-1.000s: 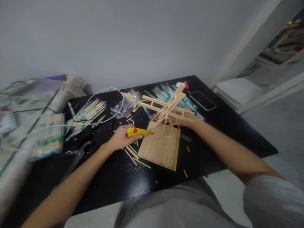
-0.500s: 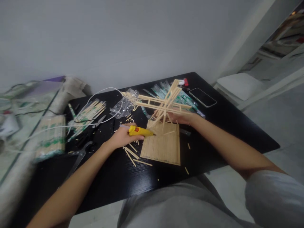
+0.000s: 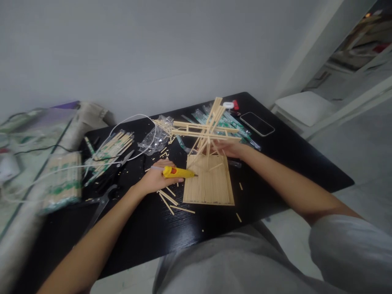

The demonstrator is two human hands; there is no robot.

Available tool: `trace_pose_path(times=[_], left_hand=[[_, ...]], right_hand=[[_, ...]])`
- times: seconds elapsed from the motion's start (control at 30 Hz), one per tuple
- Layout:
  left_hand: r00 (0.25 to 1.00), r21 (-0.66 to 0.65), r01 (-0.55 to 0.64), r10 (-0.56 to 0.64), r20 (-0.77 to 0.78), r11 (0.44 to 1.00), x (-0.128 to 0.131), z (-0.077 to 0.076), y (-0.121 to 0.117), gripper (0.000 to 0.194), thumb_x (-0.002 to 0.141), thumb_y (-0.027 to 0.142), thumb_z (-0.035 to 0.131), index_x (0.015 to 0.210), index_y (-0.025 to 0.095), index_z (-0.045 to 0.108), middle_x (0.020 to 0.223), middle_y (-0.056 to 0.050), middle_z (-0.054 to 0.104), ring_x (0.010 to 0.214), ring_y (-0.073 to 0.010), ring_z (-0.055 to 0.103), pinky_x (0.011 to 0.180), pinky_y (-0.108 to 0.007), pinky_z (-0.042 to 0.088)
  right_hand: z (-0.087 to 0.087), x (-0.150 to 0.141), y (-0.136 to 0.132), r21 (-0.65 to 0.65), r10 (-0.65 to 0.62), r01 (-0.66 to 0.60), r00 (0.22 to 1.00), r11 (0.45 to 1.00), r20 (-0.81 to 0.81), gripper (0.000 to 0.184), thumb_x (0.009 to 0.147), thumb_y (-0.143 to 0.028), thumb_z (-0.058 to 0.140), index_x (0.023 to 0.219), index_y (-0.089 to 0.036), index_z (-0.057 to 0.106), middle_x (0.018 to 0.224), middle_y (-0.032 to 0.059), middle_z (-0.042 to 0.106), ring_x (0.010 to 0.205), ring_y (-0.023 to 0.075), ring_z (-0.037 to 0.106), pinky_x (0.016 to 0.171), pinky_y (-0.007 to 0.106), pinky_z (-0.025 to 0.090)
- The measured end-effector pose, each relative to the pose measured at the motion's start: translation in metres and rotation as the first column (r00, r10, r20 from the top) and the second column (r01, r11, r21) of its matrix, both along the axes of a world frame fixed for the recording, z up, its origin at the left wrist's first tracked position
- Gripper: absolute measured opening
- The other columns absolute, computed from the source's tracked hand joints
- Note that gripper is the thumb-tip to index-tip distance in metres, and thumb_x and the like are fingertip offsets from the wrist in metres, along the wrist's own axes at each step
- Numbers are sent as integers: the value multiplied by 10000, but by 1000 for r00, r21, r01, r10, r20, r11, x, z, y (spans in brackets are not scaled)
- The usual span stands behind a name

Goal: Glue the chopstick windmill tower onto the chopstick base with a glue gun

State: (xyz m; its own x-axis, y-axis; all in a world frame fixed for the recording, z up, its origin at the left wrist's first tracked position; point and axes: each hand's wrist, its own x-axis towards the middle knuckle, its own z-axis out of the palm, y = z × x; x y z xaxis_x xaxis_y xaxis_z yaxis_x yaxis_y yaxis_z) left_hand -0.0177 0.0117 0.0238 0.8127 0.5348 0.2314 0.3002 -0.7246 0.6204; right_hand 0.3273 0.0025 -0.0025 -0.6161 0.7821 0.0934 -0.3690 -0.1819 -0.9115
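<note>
In the head view, the left hand (image 3: pixel 157 178) is wrapped round a yellow glue gun (image 3: pixel 176 172), tip over the stick base (image 3: pixel 210 190). Right hand (image 3: pixel 229 148) is by the stick frame (image 3: pixel 208 133), far side, can't tell its grip.

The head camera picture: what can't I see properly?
In the head view:
Fingers of the right hand: partly hidden behind the stick frame.
Handle of the yellow glue gun: covered by the left hand.
Print on the chopstick pack: too blurred to read.
Grey sleeve: cut off by right edge.
</note>
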Motion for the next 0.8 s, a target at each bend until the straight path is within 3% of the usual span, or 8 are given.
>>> trace_pose_path(times=[0.23,0.47,0.8], left_hand=[[1000,6,-7,7,-4,1000,-2,-5,2,429,966,541,797,726,215,655,721,3,663,703,-165,594,716,-324,484],[999,4,-36,36,-16,999,-2,-5,1,353,951,517,807,792,218,705,775,-8,706,702,-168,621,704,-319,505],[999,51,-20,21,-35,999,-1,-6,3,360,955,493,788,750,223,669,736,9,664,679,-156,598,706,-318,485]], right_hand=[[-2,6,4,-72,38,-40,999,997,-23,498,804,-334,953,1238,-176,768,1292,126,789,1190,244,761,1133,397,557],[-5,10,6,-145,11,-19,999,989,-52,503,852,-350,963,1262,-142,759,1172,134,802,1256,281,744,1167,462,546],[-7,11,7,-182,8,-19,998,983,-62,557,851,-304,965,1313,-99,730,1280,163,780,1230,251,746,1200,436,516]])
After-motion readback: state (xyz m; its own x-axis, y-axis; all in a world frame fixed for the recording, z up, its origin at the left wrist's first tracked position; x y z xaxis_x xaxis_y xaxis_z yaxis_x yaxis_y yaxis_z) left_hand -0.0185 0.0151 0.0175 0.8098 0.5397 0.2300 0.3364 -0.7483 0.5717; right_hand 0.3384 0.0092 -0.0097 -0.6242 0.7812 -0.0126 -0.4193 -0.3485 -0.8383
